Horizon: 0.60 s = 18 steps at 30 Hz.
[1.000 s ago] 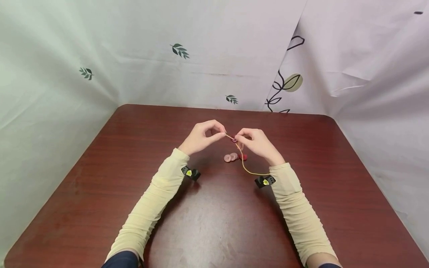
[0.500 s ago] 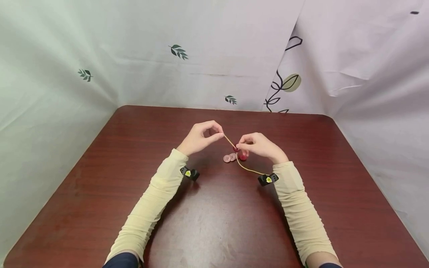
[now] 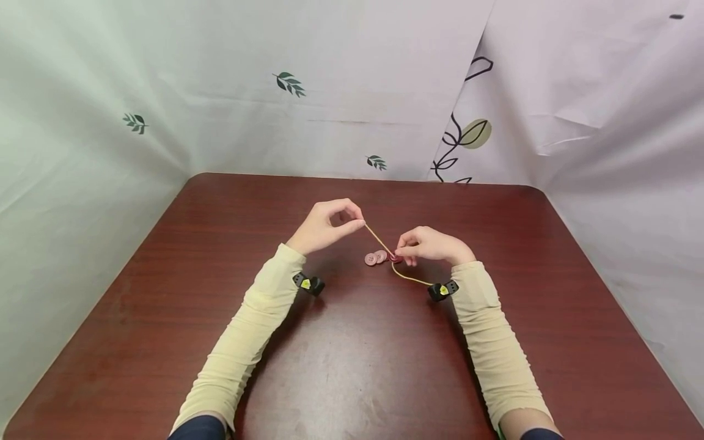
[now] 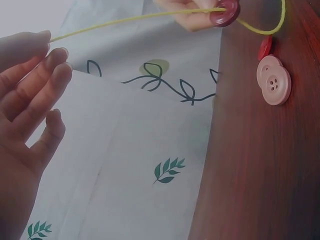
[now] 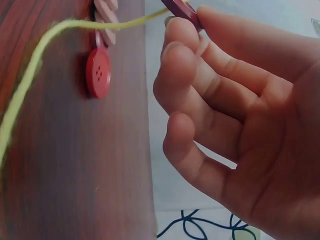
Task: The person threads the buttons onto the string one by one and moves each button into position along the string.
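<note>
Dark red button (image 4: pixel 227 17), one: in the air, its edge pinched between thumb and forefinger of the right hand (image 3: pixel 434 244). The other right-hand fingers bend loosely, with no hold on anything that I can make out from my end.

Left hand (image 3: pixel 320 229), one: thumb and forefinger pinch the yellow cord (image 5: pixel 75 23) close to its end; remaining fingers relaxed and apart.

Yellow cord, one: nearly straight from left hand to button, seemingly through a hole, though I cannot see which. Past the button it droops slack toward the right wrist camera (image 3: pixel 438 292); whether it touches that, I cannot tell.

Hazards, as I judge them: too hard a pull with the left hand could draw the free tail right out of the button, as I see no knot to stop it. A loose right pinch could let the smooth edge slip and the button swing. The tail could snag at the wrist camera and jerk.

Red button (image 5: pixel 99 73), one: on the counter (image 3: pixel 341 379), near the right hand; a low sweep could knock it.

Pink buttons (image 4: pixel 276 95), two that I count: overlapping, beside the red one, liable to scatter if the slack drags across them.
</note>
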Tool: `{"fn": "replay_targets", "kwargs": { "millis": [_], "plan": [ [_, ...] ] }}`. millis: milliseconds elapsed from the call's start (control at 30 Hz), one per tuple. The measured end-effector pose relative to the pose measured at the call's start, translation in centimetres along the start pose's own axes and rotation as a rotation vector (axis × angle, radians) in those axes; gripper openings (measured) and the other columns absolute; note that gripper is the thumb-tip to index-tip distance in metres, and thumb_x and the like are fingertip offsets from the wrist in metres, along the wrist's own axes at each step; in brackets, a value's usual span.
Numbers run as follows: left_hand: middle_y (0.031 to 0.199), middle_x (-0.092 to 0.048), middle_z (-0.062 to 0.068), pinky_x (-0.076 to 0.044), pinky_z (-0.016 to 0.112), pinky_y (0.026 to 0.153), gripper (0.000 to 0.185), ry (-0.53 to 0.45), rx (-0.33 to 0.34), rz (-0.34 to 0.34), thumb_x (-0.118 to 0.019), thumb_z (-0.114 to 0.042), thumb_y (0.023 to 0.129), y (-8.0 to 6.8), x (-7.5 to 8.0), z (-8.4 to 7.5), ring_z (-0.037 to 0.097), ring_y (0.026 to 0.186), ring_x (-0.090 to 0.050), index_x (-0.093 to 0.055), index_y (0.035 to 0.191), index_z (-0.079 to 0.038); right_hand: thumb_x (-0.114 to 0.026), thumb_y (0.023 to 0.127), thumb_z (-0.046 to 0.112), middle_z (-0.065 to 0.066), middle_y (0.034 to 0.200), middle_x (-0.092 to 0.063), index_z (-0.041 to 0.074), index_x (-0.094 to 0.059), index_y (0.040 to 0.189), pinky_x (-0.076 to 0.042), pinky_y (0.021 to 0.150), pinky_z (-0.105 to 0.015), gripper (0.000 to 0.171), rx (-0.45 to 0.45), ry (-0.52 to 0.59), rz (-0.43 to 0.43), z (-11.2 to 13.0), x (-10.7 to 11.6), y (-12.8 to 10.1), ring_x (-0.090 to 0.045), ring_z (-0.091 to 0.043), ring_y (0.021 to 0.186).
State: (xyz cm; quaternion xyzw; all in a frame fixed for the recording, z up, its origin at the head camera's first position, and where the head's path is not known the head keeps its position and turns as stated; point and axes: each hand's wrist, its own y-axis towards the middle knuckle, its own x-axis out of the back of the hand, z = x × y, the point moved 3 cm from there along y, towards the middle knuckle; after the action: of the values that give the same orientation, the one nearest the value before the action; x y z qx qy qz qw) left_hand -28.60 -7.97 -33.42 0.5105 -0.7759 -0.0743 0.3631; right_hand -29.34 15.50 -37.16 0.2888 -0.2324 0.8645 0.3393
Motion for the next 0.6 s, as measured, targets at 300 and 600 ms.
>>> {"fn": "replay_targets", "kwargs": {
  "millis": [300,600],
  "plan": [
    [0.079,-0.064,0.004,-0.048,0.033,0.072,0.004,-0.029,-0.051,-0.038,-0.072,-0.006,0.085,-0.2,0.5,-0.5,0.011,0.075,-0.055,-0.068,0.085,-0.008,-0.057,0.094,0.007,-0.002,0.063,-0.059,-0.005,-0.064,0.084,-0.048,0.063,-0.027,0.017,-0.049,0.020,0.119,-1.4,-0.3,-0.1,-0.056,-0.014,0.059],
    [0.076,-0.064,0.012,-0.046,0.027,0.073,0.006,-0.012,-0.075,-0.091,-0.070,0.003,0.082,-0.1,1.1,-0.7,0.008,0.073,-0.055,-0.067,0.082,-0.002,-0.058,0.094,0.010,0.001,0.062,-0.058,-0.003,-0.064,0.082,-0.046,0.060,-0.026,0.019,-0.114,0.003,0.203,-2.4,-0.4,-0.4,-0.055,-0.010,0.058]
  ]
}}
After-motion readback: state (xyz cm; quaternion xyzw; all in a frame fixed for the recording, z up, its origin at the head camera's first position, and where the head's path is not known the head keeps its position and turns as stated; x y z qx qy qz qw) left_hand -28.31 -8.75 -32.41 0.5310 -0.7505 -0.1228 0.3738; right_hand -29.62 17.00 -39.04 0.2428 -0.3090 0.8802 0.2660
